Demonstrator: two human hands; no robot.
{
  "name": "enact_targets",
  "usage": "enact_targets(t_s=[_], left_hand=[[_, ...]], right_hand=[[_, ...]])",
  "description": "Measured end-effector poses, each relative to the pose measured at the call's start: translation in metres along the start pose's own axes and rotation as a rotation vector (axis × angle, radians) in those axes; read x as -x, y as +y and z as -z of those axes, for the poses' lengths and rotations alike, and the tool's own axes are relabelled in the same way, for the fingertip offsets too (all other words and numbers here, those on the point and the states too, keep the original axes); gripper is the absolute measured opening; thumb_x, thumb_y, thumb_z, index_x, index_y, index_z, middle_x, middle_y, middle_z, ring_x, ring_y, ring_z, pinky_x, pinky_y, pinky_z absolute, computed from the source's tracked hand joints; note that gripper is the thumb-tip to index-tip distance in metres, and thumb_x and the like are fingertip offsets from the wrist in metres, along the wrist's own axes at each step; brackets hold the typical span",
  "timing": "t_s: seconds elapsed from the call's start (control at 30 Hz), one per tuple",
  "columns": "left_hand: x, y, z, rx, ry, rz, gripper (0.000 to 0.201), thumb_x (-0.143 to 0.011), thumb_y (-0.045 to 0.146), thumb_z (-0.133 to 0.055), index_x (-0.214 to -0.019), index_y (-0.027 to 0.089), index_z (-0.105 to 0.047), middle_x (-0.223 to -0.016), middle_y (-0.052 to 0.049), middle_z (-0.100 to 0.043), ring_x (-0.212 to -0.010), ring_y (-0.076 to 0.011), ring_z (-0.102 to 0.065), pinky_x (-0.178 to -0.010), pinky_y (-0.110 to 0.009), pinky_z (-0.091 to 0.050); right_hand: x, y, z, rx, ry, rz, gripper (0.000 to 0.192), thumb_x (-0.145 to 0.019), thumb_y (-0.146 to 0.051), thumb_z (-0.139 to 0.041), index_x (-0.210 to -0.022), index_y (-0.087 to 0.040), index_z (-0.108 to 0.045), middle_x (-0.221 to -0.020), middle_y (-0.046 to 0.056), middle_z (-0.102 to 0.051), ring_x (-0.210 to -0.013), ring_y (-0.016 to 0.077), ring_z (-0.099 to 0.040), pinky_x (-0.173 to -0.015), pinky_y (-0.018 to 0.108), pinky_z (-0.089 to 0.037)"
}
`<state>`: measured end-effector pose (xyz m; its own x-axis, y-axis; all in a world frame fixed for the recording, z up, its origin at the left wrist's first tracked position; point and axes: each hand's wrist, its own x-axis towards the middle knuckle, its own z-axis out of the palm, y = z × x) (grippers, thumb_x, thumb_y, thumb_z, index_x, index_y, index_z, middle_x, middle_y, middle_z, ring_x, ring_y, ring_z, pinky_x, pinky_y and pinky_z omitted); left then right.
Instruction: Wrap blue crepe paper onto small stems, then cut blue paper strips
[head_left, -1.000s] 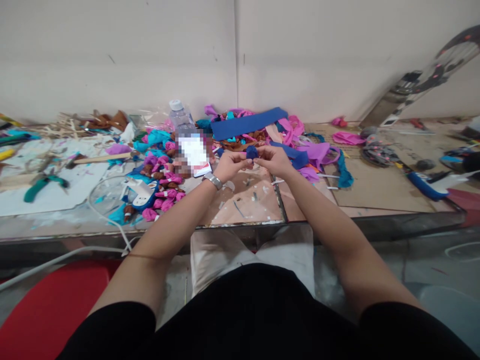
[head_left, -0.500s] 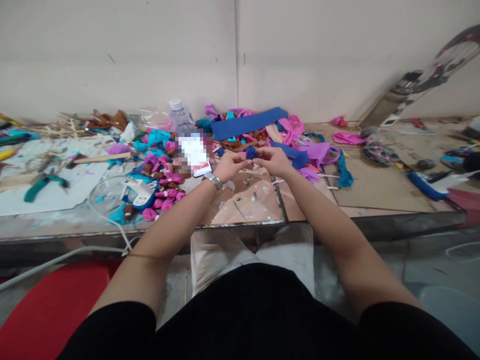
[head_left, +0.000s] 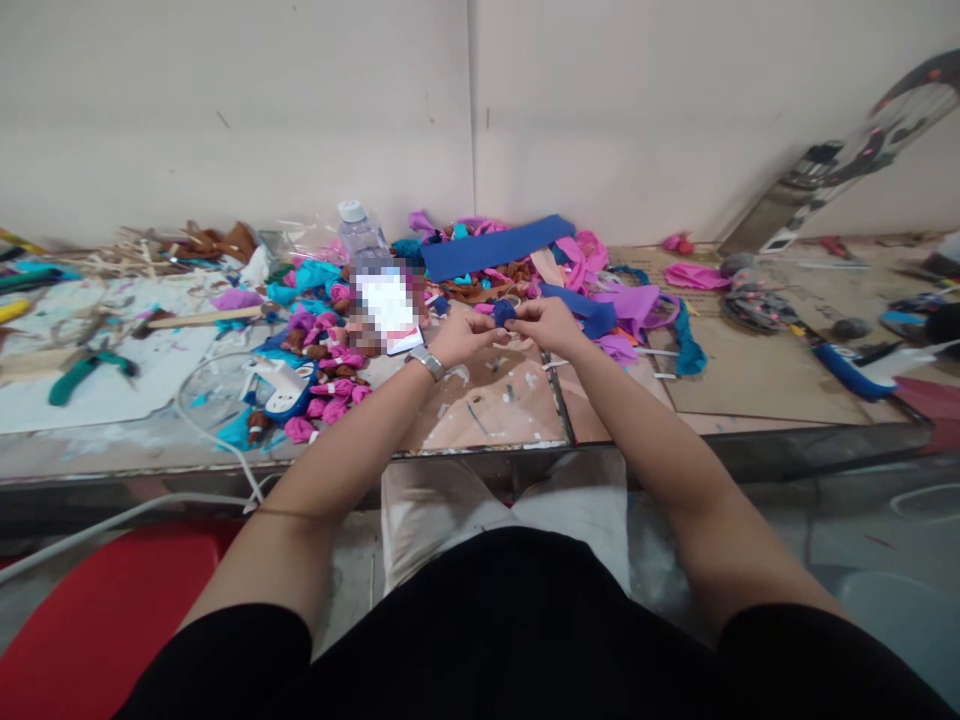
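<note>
Dozens of finished pink cloth buds (head_left: 330,385) lie heaped at the left of the table (head_left: 750,390), so by the look of it much of the batch is made, while loose cloth scraps (head_left: 622,305) beyond wait unused. The left hand (head_left: 459,338) and right hand (head_left: 551,322) both pinch one small dark blue cloth piece (head_left: 504,312) just above the tabletop, fingers closed on it. Compared with a second ago, the hands sit slightly lower and nearer.
</note>
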<state>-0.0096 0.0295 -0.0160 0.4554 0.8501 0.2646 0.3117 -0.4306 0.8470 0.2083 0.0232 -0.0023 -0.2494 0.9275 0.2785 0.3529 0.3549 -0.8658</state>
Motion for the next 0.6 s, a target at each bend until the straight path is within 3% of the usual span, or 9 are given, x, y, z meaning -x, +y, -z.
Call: enact_targets(t_s=[0.13, 0.3, 0.6], left_hand=[[0.0, 0.0, -0.003, 0.075, -0.003, 0.04, 0.046, -0.084, 0.059, -0.076, -0.086, 0.014, -0.083, -0.087, -0.012, -0.082, -0.071, -0.0189, -0.071, -0.067, -0.029, -0.053], [0.0, -0.003, -0.006, 0.059, 0.043, 0.075, 0.043, -0.084, 0.057, -0.076, -0.085, 0.014, -0.084, -0.083, -0.011, -0.082, -0.069, -0.0189, -0.071, -0.067, -0.03, -0.054], [0.0, -0.002, -0.01, 0.179, 0.043, 0.084, 0.052, -0.081, 0.064, -0.078, -0.09, 0.013, -0.083, -0.091, -0.015, -0.083, -0.084, -0.0261, -0.078, -0.076, -0.036, -0.061]], right_hand=[[-0.001, 0.004, -0.003, 0.089, 0.096, 0.023, 0.03, -0.071, -0.046, -0.078, -0.071, -0.016, -0.076, -0.062, 0.0, -0.067, -0.057, 0.0125, -0.053, -0.054, 0.026, -0.036], [0.0, 0.007, -0.007, 0.075, 0.109, 0.014, 0.028, -0.073, -0.045, -0.077, -0.075, -0.016, -0.077, -0.064, 0.001, -0.069, -0.059, 0.0137, -0.055, -0.056, 0.027, -0.039], [0.004, 0.006, -0.013, 0.138, 0.277, 0.105, 0.022, -0.076, -0.041, -0.079, -0.078, -0.019, -0.076, -0.073, 0.003, -0.075, -0.066, 0.0171, -0.063, -0.062, 0.03, -0.044]])
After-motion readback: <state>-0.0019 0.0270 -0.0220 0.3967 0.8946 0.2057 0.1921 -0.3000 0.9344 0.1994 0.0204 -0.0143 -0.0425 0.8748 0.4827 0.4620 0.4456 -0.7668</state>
